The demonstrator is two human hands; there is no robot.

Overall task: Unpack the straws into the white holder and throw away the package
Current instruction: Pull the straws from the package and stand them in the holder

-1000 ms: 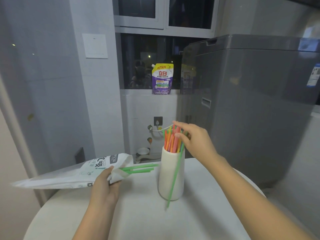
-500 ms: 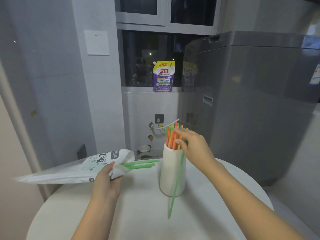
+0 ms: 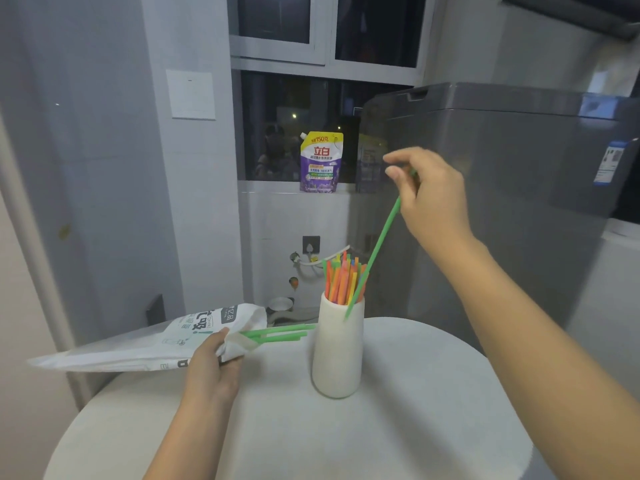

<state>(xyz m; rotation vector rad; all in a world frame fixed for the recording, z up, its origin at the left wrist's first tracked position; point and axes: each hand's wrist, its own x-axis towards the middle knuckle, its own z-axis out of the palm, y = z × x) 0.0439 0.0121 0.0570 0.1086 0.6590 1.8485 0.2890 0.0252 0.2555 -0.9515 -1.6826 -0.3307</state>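
Observation:
A white holder (image 3: 337,355) stands upright on the round white table (image 3: 398,427), filled with several orange, green and blue straws (image 3: 341,282). My right hand (image 3: 429,199) is raised above and to the right of it, pinching the top of one green straw (image 3: 375,252) that slants down, its lower end in front of the holder's rim. My left hand (image 3: 214,365) grips the open end of the white straw package (image 3: 138,344), held roughly level at the table's left edge. A few green straws (image 3: 280,333) poke out of its mouth towards the holder.
A grey washing machine (image 3: 502,202) stands close behind the table on the right. On the window sill sits a purple detergent pouch (image 3: 321,162). Tiled wall, a socket and a hose (image 3: 322,259) lie behind the holder.
My right hand has risen from the holder's top, lifting the green straw that hung outside the holder by its top end. My left hand and the package have stayed put.

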